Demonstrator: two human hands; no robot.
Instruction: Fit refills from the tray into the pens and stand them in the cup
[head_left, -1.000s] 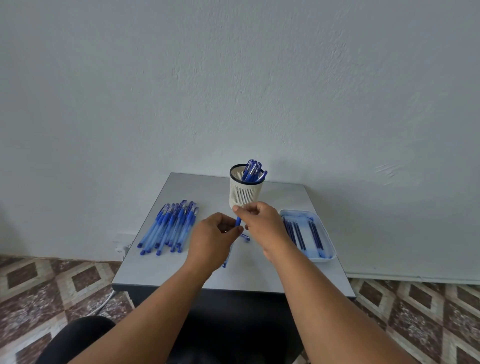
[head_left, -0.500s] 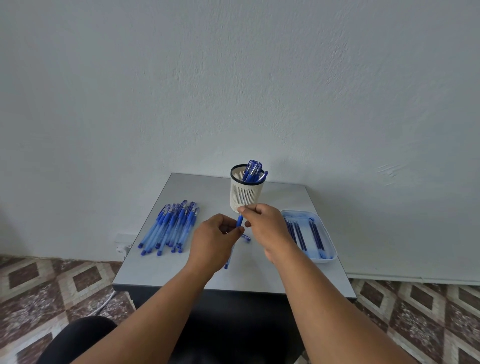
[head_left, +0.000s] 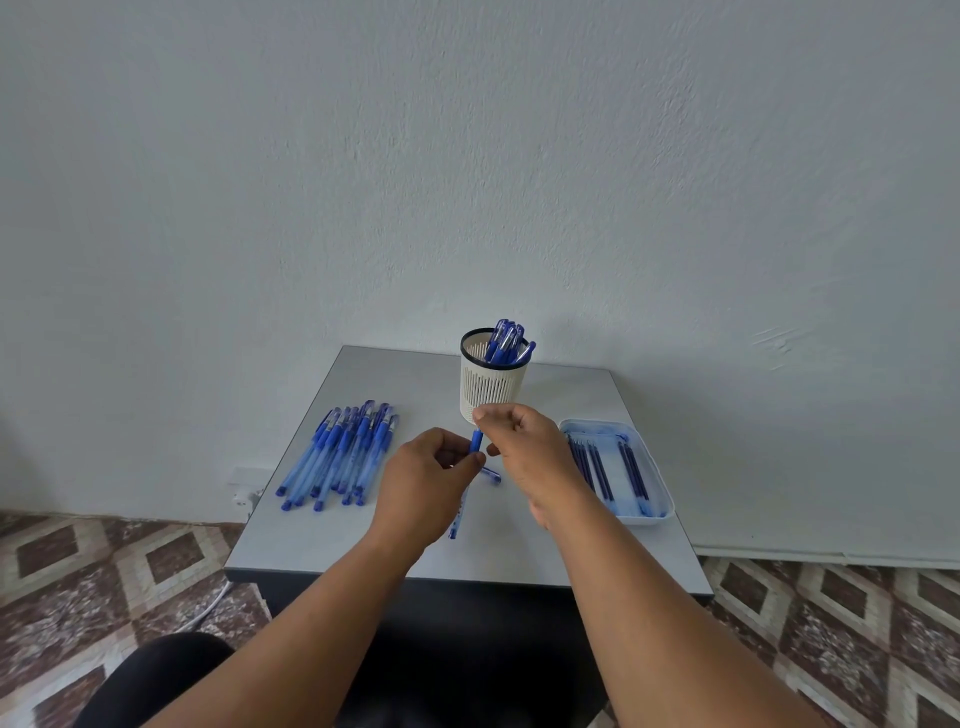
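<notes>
A blue pen (head_left: 476, 443) stands nearly upright between my two hands, just in front of the white slotted cup (head_left: 492, 385). My left hand (head_left: 427, 482) grips the pen's clear barrel, whose lower end (head_left: 457, 519) sticks out below the hand. My right hand (head_left: 522, 441) pinches the pen's top end with thumb and fingers. The cup holds several blue pens (head_left: 506, 343). A light blue tray (head_left: 652, 470) at the right holds several dark refills (head_left: 597, 467).
A bunch of blue pens (head_left: 340, 454) lies on the left of the grey table (head_left: 395, 374). A small blue pen part (head_left: 491, 474) lies on the table between my hands. A white wall stands right behind the table; patterned floor tiles surround it.
Both hands with the pen have stayed in about the same place. My right hand has shifted slightly up along the pen toward the cup.
</notes>
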